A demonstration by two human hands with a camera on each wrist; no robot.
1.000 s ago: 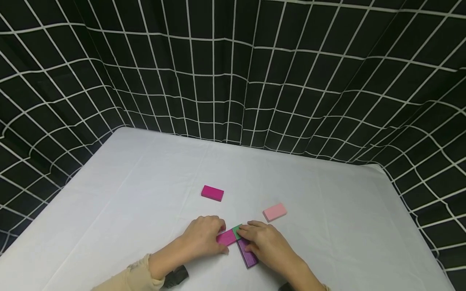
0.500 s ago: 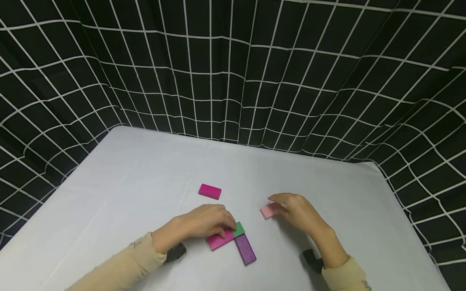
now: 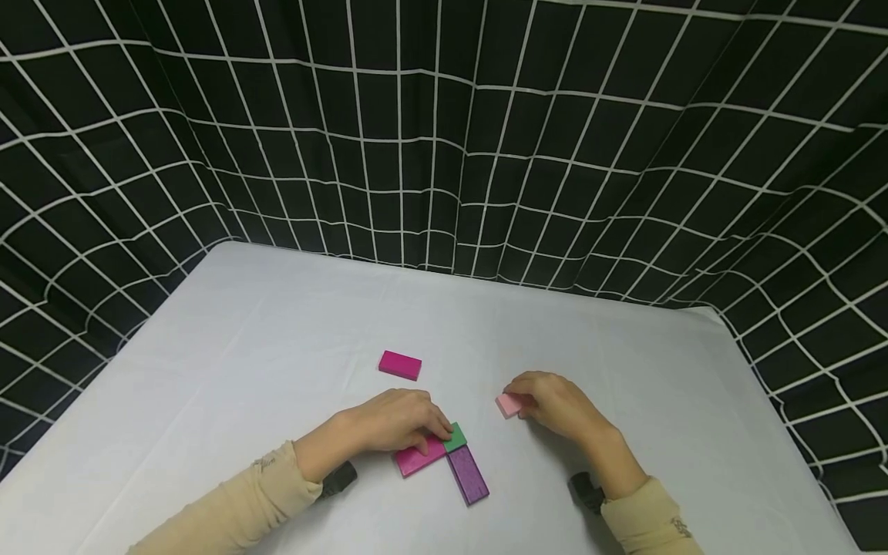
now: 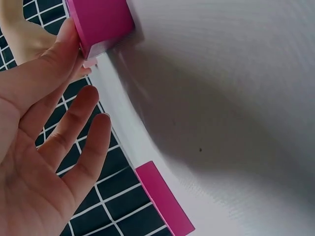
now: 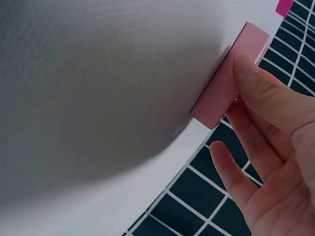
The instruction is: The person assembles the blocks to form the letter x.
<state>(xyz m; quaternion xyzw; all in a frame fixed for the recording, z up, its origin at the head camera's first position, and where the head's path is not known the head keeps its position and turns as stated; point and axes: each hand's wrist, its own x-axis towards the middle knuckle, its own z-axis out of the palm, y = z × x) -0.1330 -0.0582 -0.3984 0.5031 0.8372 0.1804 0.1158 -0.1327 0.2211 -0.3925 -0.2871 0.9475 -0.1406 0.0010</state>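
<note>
In the head view my left hand (image 3: 395,420) rests at a bright pink block (image 3: 420,456), thumb on its near side and fingertips reaching its green neighbour (image 3: 454,438). The left wrist view shows the thumb against the pink block (image 4: 101,24), with the index fingertip hidden and the other fingers spread loosely. A purple block (image 3: 469,476) lies at an angle, its end meeting the green one. To the right, my right hand (image 3: 558,402) pinches a light pink block (image 3: 509,405). In the right wrist view the thumb lies on this light pink block (image 5: 229,78), which is at the table surface.
A separate magenta block (image 3: 400,365) lies farther back on the white-covered table (image 3: 312,308). A black curtain with white grid lines (image 3: 416,154) surrounds the back and sides. Dark wrist cameras hang under both forearms.
My right hand has left the green and purple blocks, moved right, and taken hold of the light pink block. My left hand has shifted along the bright pink block toward the green one.
</note>
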